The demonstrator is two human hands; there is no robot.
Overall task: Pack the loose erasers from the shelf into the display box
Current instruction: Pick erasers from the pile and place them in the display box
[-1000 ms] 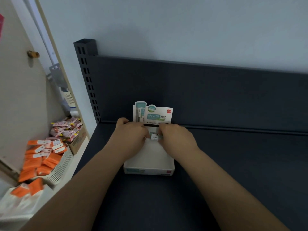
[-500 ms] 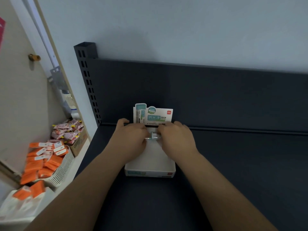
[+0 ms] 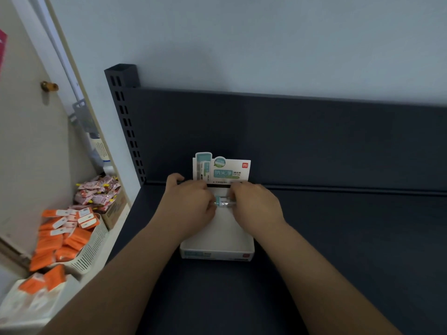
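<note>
One eraser is being pinched between left hand and right hand over the mostly empty box; packing is only beginning.

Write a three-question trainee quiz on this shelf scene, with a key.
1. True or false: the display box stands on the dark shelf.
2. What do the left hand and right hand hold between them? A) an eraser B) a pen C) a key
3. Fill in: the orange packets lie in a white ____.

Key: 1 true. 2 A, the eraser, over the back of the box. 3 basket.
</note>
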